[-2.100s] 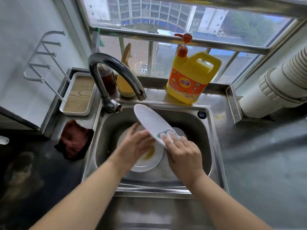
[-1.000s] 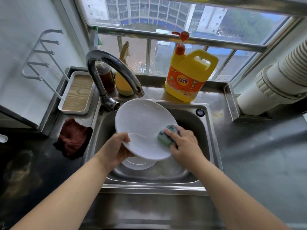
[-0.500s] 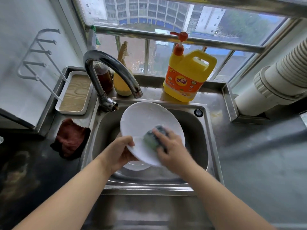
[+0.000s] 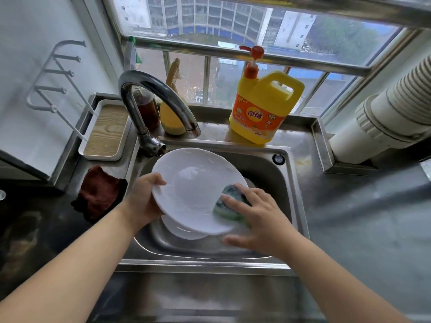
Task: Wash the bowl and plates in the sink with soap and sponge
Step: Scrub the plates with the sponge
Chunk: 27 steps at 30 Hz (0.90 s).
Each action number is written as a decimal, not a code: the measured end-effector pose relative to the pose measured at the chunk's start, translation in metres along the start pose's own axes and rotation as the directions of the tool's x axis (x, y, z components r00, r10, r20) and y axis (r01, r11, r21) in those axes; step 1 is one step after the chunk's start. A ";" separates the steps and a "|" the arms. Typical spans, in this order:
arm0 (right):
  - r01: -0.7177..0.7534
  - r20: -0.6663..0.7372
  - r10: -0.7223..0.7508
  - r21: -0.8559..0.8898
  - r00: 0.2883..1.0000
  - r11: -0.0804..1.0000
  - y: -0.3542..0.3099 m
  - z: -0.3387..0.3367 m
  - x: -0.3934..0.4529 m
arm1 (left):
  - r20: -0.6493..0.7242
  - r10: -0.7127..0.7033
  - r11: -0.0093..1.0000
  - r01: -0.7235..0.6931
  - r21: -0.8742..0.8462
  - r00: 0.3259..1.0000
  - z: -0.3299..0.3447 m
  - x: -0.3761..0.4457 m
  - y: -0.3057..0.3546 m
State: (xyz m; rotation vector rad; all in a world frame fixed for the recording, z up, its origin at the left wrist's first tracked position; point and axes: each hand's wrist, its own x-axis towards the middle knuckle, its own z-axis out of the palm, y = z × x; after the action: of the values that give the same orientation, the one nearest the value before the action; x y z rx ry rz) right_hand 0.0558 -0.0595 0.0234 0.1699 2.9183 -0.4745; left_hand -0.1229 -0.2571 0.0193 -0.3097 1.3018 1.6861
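Over the steel sink [image 4: 289,183] I hold a white plate [image 4: 191,185], tilted with its face toward me. My left hand [image 4: 145,197] grips its left rim, thumb on the face. My right hand [image 4: 258,217] holds a green sponge [image 4: 229,205] against the plate's lower right edge, fingers on top and thumb below the rim. Beneath the plate another white dish [image 4: 184,229] lies in the basin, mostly hidden. A yellow soap jug [image 4: 263,106] with a red pump stands behind the sink.
The curved tap [image 4: 161,99] arches over the plate's far left rim. A dark red cloth [image 4: 99,197] lies left of the sink, with a wood-lined tray [image 4: 106,134] behind it. A brown jar [image 4: 147,108] and a yellow bottle [image 4: 172,120] stand by the window. A white duct [image 4: 391,120] fills the right.
The plate went from edge-on to facing me. My right hand slid the sponge from the plate's middle to its lower right edge, and the left hand shifted along the left rim.
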 end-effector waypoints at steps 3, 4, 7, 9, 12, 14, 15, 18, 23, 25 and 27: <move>0.093 -0.208 -0.113 -0.101 0.972 0.991 -0.004 0.012 -0.001 | 0.030 -0.022 1.000 0.023 -0.011 0.999 -0.002 0.001 0.006; 0.082 -0.261 -0.109 -0.113 0.959 0.990 -0.005 0.015 0.000 | 0.039 -0.030 0.999 0.031 -0.025 0.999 -0.002 0.002 0.005; 0.036 -0.371 -0.090 -0.151 0.924 0.988 -0.015 0.025 0.004 | 0.018 -0.001 1.000 0.002 -0.029 1.000 0.012 0.003 -0.006; -0.026 -0.389 -0.026 -0.129 0.921 0.991 -0.025 0.029 0.011 | -0.038 0.077 0.997 -0.078 -0.010 0.996 0.029 0.004 -0.026; -0.095 -0.349 0.076 -0.039 0.934 0.995 -0.041 0.042 0.018 | -0.058 0.128 0.988 -0.133 -0.081 0.990 0.050 0.001 -0.059; -0.090 -0.331 0.099 0.043 0.938 0.995 -0.046 0.046 0.018 | -0.040 0.128 0.985 -0.131 -0.110 0.991 0.054 -0.003 -0.065; -0.076 -0.290 0.113 0.135 0.950 0.988 -0.045 0.045 0.017 | -0.039 0.132 0.985 -0.135 -0.104 0.990 0.052 -0.004 -0.064; 0.011 -0.117 0.024 0.288 0.993 0.957 -0.033 0.043 0.007 | -0.026 0.138 0.987 -0.140 -0.083 0.990 0.036 -0.001 -0.054; -0.146 -0.158 0.179 0.201 0.971 0.969 0.014 0.040 0.008 | -0.022 0.117 0.990 -0.118 -0.074 0.993 0.017 -0.001 -0.040; -0.207 -0.152 0.251 0.258 0.956 0.944 0.007 0.037 0.011 | -0.005 0.116 0.992 -0.116 -0.054 0.993 0.017 0.000 -0.040; -0.121 -0.204 0.204 0.358 0.958 0.926 -0.017 0.037 0.012 | 0.004 0.122 0.991 -0.121 -0.055 0.993 0.019 0.002 -0.041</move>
State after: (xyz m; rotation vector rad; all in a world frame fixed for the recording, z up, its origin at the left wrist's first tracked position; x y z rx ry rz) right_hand 0.0477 -0.0867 -0.0079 0.5500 2.9853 -0.9945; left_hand -0.0853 -0.2407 -0.0002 -0.2600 1.2932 1.8258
